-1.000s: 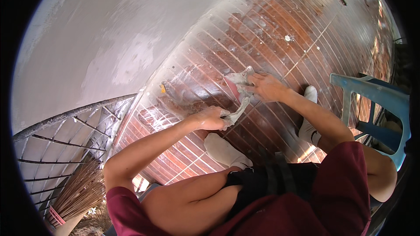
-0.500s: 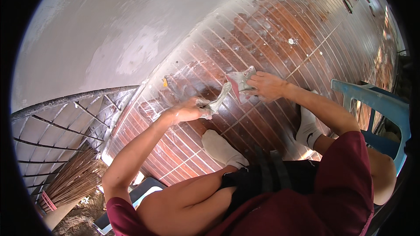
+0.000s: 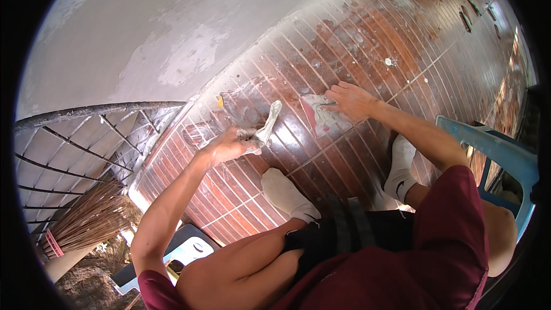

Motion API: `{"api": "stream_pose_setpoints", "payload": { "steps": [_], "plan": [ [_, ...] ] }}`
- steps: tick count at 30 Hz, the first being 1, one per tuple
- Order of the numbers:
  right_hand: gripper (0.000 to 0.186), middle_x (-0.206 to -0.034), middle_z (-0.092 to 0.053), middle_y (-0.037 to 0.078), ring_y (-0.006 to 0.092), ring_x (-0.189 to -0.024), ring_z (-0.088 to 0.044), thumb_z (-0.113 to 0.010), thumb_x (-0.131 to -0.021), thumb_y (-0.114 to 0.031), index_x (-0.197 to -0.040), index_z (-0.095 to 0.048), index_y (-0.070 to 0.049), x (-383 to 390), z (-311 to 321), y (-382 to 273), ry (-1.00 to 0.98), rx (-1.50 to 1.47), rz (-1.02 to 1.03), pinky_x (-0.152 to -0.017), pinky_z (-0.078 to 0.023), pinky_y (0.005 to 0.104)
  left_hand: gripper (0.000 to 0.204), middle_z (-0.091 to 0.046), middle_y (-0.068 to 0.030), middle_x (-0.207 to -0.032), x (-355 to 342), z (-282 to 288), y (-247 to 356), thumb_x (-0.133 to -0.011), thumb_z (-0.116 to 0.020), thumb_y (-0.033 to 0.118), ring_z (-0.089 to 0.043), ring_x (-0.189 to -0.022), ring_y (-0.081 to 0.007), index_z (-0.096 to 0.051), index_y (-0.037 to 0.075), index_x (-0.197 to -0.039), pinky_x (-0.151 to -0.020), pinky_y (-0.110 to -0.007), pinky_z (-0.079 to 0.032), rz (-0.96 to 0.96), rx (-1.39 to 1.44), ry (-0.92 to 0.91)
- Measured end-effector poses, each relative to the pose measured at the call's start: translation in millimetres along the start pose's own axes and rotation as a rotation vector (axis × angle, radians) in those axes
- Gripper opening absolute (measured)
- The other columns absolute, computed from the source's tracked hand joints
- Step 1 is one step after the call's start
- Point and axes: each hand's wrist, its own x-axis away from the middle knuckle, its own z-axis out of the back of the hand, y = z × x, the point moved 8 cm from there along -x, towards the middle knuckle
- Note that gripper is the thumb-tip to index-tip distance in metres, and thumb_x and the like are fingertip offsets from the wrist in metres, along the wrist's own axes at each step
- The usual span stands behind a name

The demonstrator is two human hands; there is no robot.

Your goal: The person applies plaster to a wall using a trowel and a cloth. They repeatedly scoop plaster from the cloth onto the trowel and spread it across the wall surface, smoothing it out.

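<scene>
My left hand [image 3: 231, 144], dusted with white, is closed round a narrow scraper-like tool [image 3: 267, 125] coated in grey-white putty. The tool's long thin end points up and away, above the tiled floor. My right hand [image 3: 351, 103] is closed at the upper right edge of a flat pink piece [image 3: 322, 116] smeared with grey putty. That piece lies low over the tiles, and whether it is a sheet or a bag I cannot tell. A small gap of floor separates the two things.
Brown ridged tiles [image 3: 241, 186] carry white smears and spots. A grey plastered wall [image 3: 143, 34] rises at the far left, with a dark metal grille [image 3: 74, 149] and stick broom [image 3: 86, 218] below it. A blue plastic stool [image 3: 488, 138] stands right. My socked feet [image 3: 287, 192] are near the middle.
My left hand has drawn slightly left, and its tool now stands steeper. My right hand has shifted slightly up and right; the putty-smeared flap over its fingers no longer shows.
</scene>
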Motion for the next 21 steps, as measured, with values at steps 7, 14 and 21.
{"api": "stream_pose_setpoints", "payload": {
  "steps": [7, 14, 21],
  "plan": [
    [0.055, -0.107, -0.049, 0.005, 0.0193, -0.103, -0.046, -0.069, -0.069, -0.033, -0.122, -0.062, -0.018, -6.2, -8.2, -18.8, -0.062, -0.084, 0.102, -0.086, -0.036, 0.0327, 0.03, -0.069, -0.0077, -0.099, 0.0, -3.1, -10.9, -0.086, -0.061, 0.011, -0.062, -0.093, -0.0154, -0.065, 0.001, -0.114, -0.086, -0.029, -0.046, -0.07, -0.004, 0.018],
    [0.062, -0.106, -0.049, 0.008, 0.024, -0.104, -0.048, -0.073, -0.064, -0.026, -0.123, -0.059, -0.015, -6.3, -7.0, 3.9, 0.011, -0.123, -0.086, -0.09, -0.037, 0.0357, 0.029, -0.07, -0.0078, -0.101, 4.8, -3.0, -8.6, -0.087, -0.062, 0.01, -0.062, -0.093, -0.0148, -0.066, 0.002, -0.114, -0.085, -0.029, -0.046, -0.011, 0.04, 0.026],
    [0.056, -0.107, -0.05, 0.007, 0.023, -0.104, -0.048, -0.071, -0.069, -0.031, -0.121, -0.062, -0.015, 4.4, -3.3, -8.5, 0.041, -0.18, 0.011, -0.09, -0.038, 0.0354, 0.03, -0.07, -0.0088, -0.104, 7.0, -6.4, -3.1, -0.087, -0.063, 0.012, -0.063, -0.094, -0.016, -0.066, 0.003, -0.115, -0.086, -0.029, -0.046, -0.028, 0.077, 0.027]
  ]
}}
